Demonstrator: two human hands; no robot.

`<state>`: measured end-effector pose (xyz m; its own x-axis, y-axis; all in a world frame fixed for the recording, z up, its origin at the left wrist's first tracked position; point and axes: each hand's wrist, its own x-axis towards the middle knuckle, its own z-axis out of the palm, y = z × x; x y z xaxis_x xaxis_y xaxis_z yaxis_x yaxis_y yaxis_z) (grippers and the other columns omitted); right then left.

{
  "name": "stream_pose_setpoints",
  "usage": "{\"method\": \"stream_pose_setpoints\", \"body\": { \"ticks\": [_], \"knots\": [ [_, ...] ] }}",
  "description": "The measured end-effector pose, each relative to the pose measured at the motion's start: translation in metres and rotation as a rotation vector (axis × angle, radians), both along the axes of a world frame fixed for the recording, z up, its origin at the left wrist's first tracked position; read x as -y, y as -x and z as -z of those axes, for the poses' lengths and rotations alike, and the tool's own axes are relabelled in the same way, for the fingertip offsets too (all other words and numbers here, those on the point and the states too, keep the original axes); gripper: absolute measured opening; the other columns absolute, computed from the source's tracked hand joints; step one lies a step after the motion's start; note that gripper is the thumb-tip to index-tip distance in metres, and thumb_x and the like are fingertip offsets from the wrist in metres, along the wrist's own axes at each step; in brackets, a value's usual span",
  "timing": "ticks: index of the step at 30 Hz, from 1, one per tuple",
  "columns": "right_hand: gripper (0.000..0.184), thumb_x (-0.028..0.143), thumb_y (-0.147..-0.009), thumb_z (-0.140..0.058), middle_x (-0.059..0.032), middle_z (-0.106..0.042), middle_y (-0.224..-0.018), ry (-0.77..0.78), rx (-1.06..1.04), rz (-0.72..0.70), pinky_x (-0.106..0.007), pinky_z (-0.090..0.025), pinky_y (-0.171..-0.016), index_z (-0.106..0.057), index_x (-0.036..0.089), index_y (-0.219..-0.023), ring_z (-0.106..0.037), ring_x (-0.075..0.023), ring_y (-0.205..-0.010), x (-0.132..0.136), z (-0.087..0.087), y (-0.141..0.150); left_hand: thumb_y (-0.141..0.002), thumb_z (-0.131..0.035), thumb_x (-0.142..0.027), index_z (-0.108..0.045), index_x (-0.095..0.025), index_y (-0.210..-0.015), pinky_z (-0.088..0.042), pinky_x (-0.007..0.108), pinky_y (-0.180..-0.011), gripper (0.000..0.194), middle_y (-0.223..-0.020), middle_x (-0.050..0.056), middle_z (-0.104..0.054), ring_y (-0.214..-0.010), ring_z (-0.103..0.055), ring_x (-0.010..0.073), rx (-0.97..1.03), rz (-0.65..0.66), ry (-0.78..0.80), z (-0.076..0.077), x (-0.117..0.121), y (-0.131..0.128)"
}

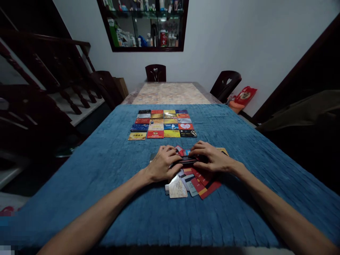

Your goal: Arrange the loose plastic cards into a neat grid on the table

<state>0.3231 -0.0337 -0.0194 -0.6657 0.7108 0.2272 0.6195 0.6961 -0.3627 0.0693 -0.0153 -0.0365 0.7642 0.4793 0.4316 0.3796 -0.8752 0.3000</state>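
Between my two hands is a black card [188, 160], pinched at its left end by my left hand [165, 163] and at its right end by my right hand [209, 157]. Under and around them spreads a loose heap of plastic cards [193, 187], red, grey and cream, overlapping at odd angles. Both palms hide part of this heap. Farther off, several cards [163, 126] lie in neat rows forming a grid, with a gold card [137, 136] at the near left corner and a black VIP card [188, 133] at the near right.
A blue cloth [106, 170] covers the near part of the table, and its marbled top [174, 92] shows beyond. Dark wooden chairs [156, 73] stand around it. On the right are a red bag [245, 95] and an orange bin [236, 107]. A stair railing [53, 71] runs along the left.
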Motion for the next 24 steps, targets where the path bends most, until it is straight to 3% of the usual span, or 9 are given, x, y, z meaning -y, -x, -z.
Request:
{"method": "stream_pose_setpoints", "body": {
  "ticks": [10,24],
  "knots": [
    [0.016,0.016,-0.092,-0.055,-0.0071,-0.070,-0.087,-0.131,-0.161,0.073,-0.036,-0.048,-0.076,-0.070,0.019,-0.098,-0.059,-0.0218,-0.086,-0.008,0.023,0.001,-0.094,-0.055,-0.016,-0.071,-0.014,-0.099,-0.045,0.041,-0.086,0.017,-0.094,0.008,-0.074,-0.097,-0.059,0.0236,0.144,-0.040,0.067,0.011,-0.017,0.006],
    [0.035,0.017,-0.093,-0.053,-0.0097,-0.068,-0.095,-0.216,-0.149,0.211,-0.037,-0.050,-0.077,-0.060,0.019,-0.127,-0.061,-0.0228,-0.085,-0.005,0.028,0.009,-0.086,-0.050,-0.006,-0.055,-0.017,-0.135,-0.048,0.041,-0.092,0.051,-0.113,0.011,-0.069,-0.105,-0.060,0.0238,0.131,-0.128,0.125,0.014,-0.022,0.010]
  ]
}}
